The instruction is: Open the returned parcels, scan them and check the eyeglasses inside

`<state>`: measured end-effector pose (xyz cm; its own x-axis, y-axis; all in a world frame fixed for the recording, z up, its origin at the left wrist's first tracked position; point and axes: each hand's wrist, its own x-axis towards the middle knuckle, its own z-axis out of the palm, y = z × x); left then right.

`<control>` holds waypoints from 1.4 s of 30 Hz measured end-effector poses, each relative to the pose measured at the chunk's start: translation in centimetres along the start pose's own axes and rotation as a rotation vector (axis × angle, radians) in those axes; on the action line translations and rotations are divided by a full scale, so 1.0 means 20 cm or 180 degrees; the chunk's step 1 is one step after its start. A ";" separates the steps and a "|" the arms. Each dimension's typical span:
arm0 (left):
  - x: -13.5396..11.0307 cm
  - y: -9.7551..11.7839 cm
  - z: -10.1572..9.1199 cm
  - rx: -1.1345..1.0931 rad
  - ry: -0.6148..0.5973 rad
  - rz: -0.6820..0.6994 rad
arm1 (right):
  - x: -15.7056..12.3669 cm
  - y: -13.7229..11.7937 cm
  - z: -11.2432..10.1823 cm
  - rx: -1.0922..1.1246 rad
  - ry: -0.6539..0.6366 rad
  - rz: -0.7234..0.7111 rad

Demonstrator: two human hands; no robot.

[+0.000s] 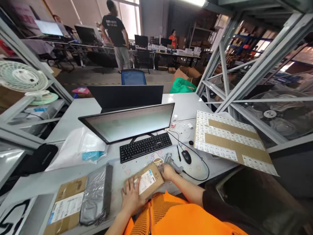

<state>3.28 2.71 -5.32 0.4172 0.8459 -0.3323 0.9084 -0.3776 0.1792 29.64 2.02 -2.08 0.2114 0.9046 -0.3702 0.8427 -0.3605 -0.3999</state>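
My left hand (131, 195) grips the near left edge of a small brown cardboard parcel (148, 180) with a white label, held just above the desk (73, 112) edge. My right hand (168, 171) is closed round the handle of a grey barcode scanner (171, 160), right beside the parcel's far corner. In front of them lie a black keyboard (145, 146) and a wide monitor (129, 121).
A grey plastic mailer (96, 195) and a labelled cardboard parcel (65, 205) lie at the left. A black mouse (186, 156), a pen and a cardboard sheet covered with labels (231, 140) sit to the right. A white bag (79, 147), metal racking and people stand beyond.
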 end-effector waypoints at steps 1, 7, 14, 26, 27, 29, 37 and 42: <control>0.00 -0.01 0.00 0.0011 0.0062 0.0068 | -0.07 0.04 0.06 -0.0021 0.0049 0.0025; 0.05 -0.13 -0.05 0.0212 0.0229 0.0530 | -0.21 0.17 0.16 -0.0224 0.0532 0.0370; -0.01 -0.17 -0.17 -0.0109 0.0009 0.0796 | -0.16 0.21 0.22 -0.0302 0.0275 0.0484; 0.04 -0.24 -0.09 -0.0431 -0.0090 0.0964 | -0.05 0.11 0.13 0.0417 0.0175 0.0034; 0.04 -0.24 -0.09 -0.0439 -0.0083 0.0971 | -0.04 0.08 0.11 0.0590 0.0176 0.0001; 0.05 -0.25 -0.09 -0.0457 -0.0083 0.0965 | -0.01 0.05 0.09 0.0974 0.0172 0.0002; -0.07 -0.22 -0.05 -0.0488 0.0328 0.1121 | -0.02 0.00 0.10 0.1722 -0.0097 0.0406; -0.19 -0.21 -0.03 -0.0497 0.0682 0.0936 | -0.07 -0.03 0.06 0.2959 -0.0367 0.0715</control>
<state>-2.21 1.29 -4.28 0.6291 0.7759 -0.0481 0.7292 -0.5676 0.3822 28.36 0.72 -2.35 0.2281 0.7824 -0.5795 0.0487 -0.6036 -0.7958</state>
